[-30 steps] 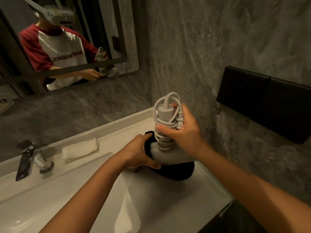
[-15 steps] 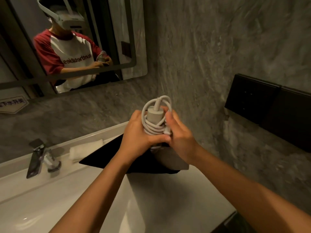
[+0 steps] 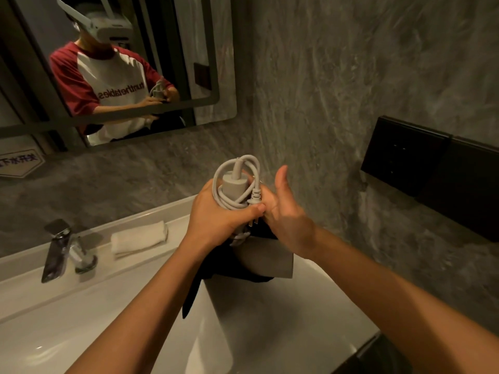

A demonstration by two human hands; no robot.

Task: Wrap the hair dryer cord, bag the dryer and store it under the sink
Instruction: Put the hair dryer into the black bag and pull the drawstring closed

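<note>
A grey hair dryer [image 3: 266, 261] is held handle-up above the white counter, its white cord [image 3: 229, 182] wound round the handle, the plug [image 3: 253, 199] tucked at the side. My left hand [image 3: 216, 214] is shut round the wrapped handle. A black cloth bag [image 3: 213, 268] hangs under that hand and behind the dryer's body. My right hand [image 3: 286, 211] is beside the handle on the right, palm open and thumb up, fingertips near the plug; I cannot tell whether they touch.
A white sink basin [image 3: 81, 327] lies below, with a chrome tap [image 3: 56, 252] at left and a folded white towel [image 3: 139, 238] on the back ledge. A black wall panel [image 3: 432, 174] juts out at right. A mirror [image 3: 113, 63] hangs above.
My left hand moved from the bag up onto the wrapped handle and took it over. My right hand let go and opened. Dryer and bag rose off the counter.
</note>
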